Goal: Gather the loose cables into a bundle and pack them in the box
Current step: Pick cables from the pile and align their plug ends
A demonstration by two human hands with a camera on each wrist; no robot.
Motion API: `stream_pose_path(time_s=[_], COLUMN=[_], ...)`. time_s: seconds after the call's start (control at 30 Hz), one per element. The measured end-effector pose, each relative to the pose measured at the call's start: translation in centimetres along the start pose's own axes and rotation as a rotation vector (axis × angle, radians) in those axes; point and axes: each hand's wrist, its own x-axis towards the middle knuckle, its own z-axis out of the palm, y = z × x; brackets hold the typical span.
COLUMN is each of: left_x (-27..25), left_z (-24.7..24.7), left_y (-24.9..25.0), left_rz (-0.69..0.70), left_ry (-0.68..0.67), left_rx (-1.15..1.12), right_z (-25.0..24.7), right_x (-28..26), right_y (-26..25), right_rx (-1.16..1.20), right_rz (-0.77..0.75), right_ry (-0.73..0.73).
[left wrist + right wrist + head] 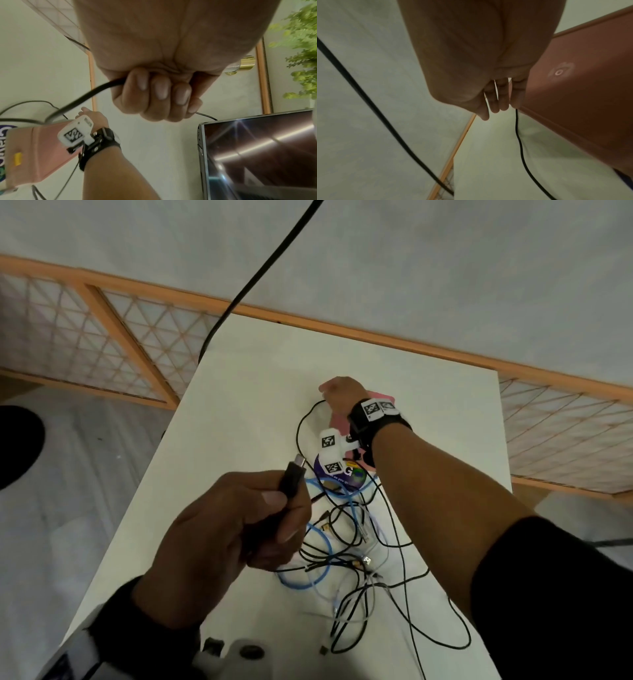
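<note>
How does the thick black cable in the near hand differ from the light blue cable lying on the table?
The thick black cable is gripped in the left hand and lifted, its plug pointing up; the light blue cable lies looped on the white table. The black one is stouter, the blue one thinner. Both are still outside the pink box.

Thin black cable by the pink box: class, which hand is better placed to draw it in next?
Right. The right hand is already at the thin black cable beside the pink box, probably pinching it, while the left hand grips a thick black plug.
</note>
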Motion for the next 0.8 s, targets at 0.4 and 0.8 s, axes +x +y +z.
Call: stream_pose_path(time_s=[0.4,0.8], left_x=[0.9,-0.1], left_z=[-0.1,-0.5], left_y=[0.5,-0.4], left_rz=[0.094,0.079], left_ry=[-0.008,0.033], left_rx=[0.118,0.090], right_z=[4.6,6.6], right_x=[-10.5,-9.3], right_y=[11.4,13.3], right_rx=[-0.567,-0.590], right_rz=[-0.184,-0.194], right_ry=[-0.189,-0.221])
